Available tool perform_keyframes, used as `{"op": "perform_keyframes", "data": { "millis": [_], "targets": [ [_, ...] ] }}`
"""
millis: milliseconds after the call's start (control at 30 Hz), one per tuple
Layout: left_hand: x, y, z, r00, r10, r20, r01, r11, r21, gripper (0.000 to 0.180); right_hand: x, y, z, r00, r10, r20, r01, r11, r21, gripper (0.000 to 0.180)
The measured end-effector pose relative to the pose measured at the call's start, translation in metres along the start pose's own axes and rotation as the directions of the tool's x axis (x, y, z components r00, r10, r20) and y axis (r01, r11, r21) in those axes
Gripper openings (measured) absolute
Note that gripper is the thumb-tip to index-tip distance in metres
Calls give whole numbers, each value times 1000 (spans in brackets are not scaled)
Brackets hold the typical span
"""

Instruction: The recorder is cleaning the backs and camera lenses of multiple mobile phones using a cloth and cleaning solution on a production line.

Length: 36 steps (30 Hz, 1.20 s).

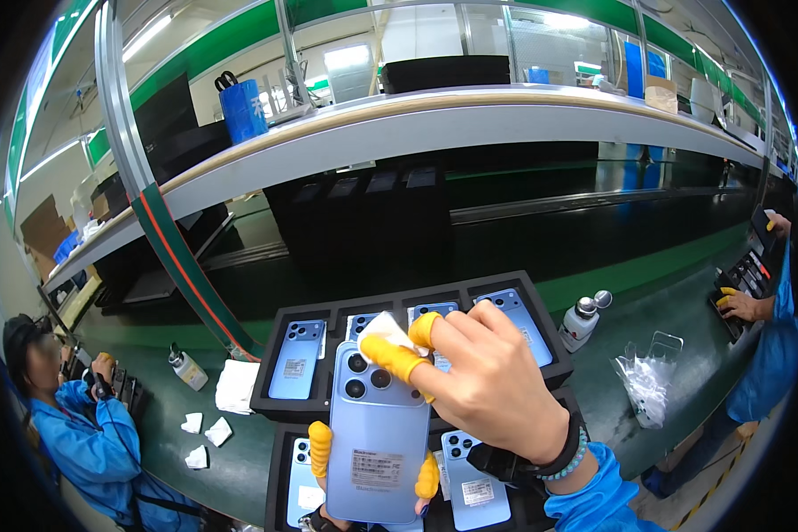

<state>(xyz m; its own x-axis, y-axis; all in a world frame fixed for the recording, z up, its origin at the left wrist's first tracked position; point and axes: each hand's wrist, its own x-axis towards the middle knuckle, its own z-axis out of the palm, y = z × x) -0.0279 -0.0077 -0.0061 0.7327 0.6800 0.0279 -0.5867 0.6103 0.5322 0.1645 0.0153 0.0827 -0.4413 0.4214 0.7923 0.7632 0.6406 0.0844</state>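
Head view: white cloth scraps (pixel 206 433) lie crumpled on the green worktop (pixel 647 319), left of two black foam trays (pixel 270 401) of glossy blue phones. Left hand (pixel 372 496), mostly hidden, clasps a blue phone (pixel 377 443) upright over the near tray, yellow rubber cots on its fingers (pixel 320 448); a white rectangular label sits low on its back. Right hand (pixel 488 381), fingers bent, pinches a small white wipe (pixel 384 330) against the phone's camera end. Further right stand a white bottle (pixel 580 321) and crinkled clear bags (pixel 645 383).
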Motion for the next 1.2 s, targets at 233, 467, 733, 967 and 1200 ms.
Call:
{"op": "perform_keyframes", "data": {
  "millis": [233,467,733,967,1200],
  "targets": [
    [-4,1,-4,998,-8,-67,16,994,110,110,0,2,-3,999,44,-21,-42,996,74,20],
    [1,-3,-1,949,49,312,-21,996,-91,90,0,6,-8,996,84,-30,-78,985,152,21],
    [9,-4,-3,979,151,135,-87,915,-395,106,0,6,-14,991,126,-41,-113,963,244,21],
    [9,-11,-26,992,109,69,-86,958,-273,107,-4,8,-23,985,95,147,-131,957,258,20],
    [13,-10,-22,954,218,205,-166,955,-244,106,-2,3,-27,981,190,25,-191,957,220,15]
  ]
}}
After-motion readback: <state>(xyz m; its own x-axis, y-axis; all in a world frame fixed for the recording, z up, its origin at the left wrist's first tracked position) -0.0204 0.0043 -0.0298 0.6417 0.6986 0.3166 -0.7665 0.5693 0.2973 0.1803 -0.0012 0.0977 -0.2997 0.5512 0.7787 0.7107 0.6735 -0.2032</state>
